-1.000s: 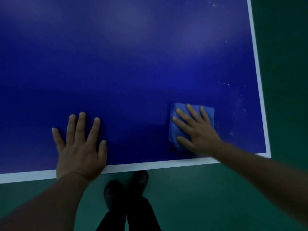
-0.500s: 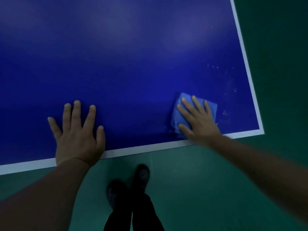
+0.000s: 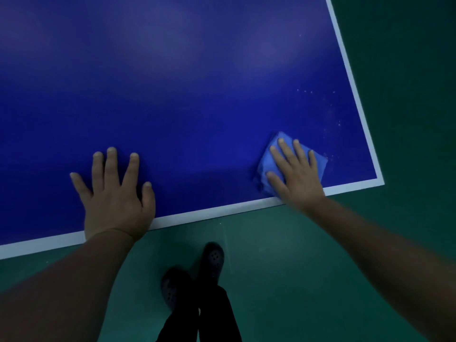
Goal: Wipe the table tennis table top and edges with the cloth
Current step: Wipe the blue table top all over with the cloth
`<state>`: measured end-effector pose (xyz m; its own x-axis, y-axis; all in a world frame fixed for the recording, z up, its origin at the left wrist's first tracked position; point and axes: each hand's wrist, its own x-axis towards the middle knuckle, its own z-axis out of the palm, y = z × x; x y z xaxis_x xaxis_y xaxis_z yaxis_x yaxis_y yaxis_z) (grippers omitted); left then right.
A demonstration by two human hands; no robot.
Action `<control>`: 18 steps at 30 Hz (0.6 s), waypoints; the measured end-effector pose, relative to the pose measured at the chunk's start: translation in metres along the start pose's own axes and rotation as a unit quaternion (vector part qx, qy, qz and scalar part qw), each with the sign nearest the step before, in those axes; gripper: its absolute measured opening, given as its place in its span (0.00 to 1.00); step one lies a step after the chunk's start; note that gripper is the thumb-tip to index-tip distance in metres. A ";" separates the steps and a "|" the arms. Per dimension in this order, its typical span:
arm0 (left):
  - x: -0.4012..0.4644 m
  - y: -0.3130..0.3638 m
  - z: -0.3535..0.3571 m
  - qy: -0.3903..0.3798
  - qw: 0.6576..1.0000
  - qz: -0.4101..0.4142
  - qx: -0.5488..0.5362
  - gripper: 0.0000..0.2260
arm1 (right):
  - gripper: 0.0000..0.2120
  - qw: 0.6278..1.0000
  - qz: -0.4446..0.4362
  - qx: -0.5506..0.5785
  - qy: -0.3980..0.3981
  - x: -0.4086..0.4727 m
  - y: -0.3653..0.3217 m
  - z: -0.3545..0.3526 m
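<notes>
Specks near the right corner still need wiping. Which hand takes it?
Right. The right hand already presses the cloth flat beside the white specks near the right edge. The left hand rests bare on the table.

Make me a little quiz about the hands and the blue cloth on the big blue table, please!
1. True or false: the left hand rests flat on the dark blue table tennis table top.
2. Which hand presses the folded light blue cloth? A left, B right.
3. Fill in: small white specks lie near the table's ____ white edge line.

Key: 1 true. 2 B, the right hand. 3 right.
</notes>
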<state>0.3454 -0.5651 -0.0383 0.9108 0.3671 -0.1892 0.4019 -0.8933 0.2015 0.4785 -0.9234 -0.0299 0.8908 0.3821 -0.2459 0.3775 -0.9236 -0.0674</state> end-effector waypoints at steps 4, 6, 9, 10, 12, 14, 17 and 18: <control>-0.001 0.000 0.001 0.004 1.000 0.002 -0.007 0.31 | 0.31 0.965 0.248 0.069 0.056 0.061 -0.063 -0.006; -0.002 0.001 0.001 0.008 1.000 0.003 -0.018 0.30 | 0.30 0.973 0.208 0.074 0.065 0.065 -0.113 0.001; -0.002 0.001 0.001 0.012 1.000 0.000 -0.027 0.30 | 0.30 0.996 -0.001 0.041 0.085 0.025 -0.156 0.017; -0.003 0.001 0.001 0.014 1.000 0.001 -0.027 0.31 | 0.30 0.995 -0.054 0.031 0.081 0.012 -0.148 0.021; -0.003 0.002 0.000 0.017 0.999 0.002 -0.027 0.31 | 0.30 0.994 -0.084 0.018 0.063 -0.001 -0.106 0.022; -0.002 0.001 0.000 0.012 1.000 0.003 -0.026 0.31 | 0.32 0.998 -0.025 -0.004 0.057 -0.003 -0.051 0.017; -0.003 0.001 0.000 0.011 1.000 0.001 -0.018 0.30 | 0.33 0.985 0.168 0.022 0.032 0.012 0.001 0.003; -0.002 0.002 0.000 0.009 1.000 0.002 -0.016 0.30 | 0.32 0.969 0.238 0.045 0.042 0.020 0.000 0.000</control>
<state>0.3439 -0.5676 -0.0378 0.9141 0.3677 -0.1710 0.4001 -0.8862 0.2335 0.4967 -0.9155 -0.0349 0.9778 -0.0893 -0.1898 -0.1006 -0.9936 -0.0507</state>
